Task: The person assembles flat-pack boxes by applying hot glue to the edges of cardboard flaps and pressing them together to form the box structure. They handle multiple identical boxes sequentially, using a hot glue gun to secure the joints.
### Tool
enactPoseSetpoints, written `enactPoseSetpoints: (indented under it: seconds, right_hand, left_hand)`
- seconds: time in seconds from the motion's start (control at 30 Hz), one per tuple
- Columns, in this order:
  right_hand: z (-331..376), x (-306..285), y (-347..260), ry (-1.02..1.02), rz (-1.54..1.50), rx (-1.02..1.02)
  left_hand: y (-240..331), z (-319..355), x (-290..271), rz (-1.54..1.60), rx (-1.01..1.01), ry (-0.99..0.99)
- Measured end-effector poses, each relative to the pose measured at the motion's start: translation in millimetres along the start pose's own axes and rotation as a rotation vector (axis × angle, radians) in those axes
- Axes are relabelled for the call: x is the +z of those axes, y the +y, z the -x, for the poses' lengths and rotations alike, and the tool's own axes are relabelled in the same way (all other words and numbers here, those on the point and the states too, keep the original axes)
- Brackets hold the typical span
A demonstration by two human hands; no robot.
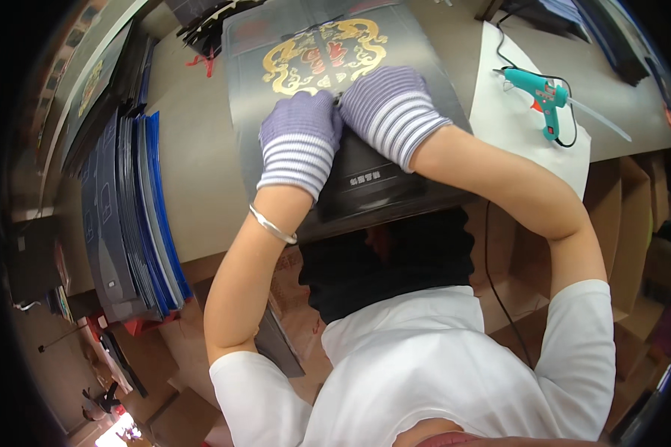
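Left hand (300, 138): purple striped knit glove, fingers flat, open, pressing the dark printed cardboard sheet with gold emblem (276, 112).
Right hand (389, 104): gloved likewise, fingers spread flat beside the left.
Table (201, 171): teal glue gun (542, 97) at right, well apart.

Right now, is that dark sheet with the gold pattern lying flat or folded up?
Flat: the dark sheet lies spread on the table, both gloved hands pressing its middle.

Sheet: a dark grey printed cardboard sheet (276, 89) with a gold-and-red ornament — lying flat on the table (194, 156)
Near edge: overhanging the table's front — both gloved hands pressing on it
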State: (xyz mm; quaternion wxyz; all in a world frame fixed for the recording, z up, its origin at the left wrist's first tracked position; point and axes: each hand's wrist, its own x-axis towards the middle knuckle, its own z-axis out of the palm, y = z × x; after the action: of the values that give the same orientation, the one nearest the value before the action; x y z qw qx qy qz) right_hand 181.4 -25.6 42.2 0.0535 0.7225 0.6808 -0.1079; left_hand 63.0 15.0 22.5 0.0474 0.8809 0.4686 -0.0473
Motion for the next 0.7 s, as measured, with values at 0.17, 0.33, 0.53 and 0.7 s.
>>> enactPoseSetpoints:
  seconds: [0.17,0.33,0.53,0.7]
  right_hand:
    - [-3.5,-5.1,-16.9,-0.049,-0.096,-0.070]
    - [-3.4,10.8,5.9,0.077,-0.044,-0.032]
    - [104.5,8.1,100.9,0.622,-0.523,-0.034]
    - [174.4,30.4,230.2,0.223,-0.213,0.652]
  left_hand:
    - [-21.4,8.7,3.7,-0.004,0.006,0.058]
    - [-12.6,-6.9,13.9,0.009,0.121,0.109]
    - [-42.0,56.9,14.8,0.425,0.173,0.441]
    - [-55.7,80.1,36.6,0.613,0.181,0.647]
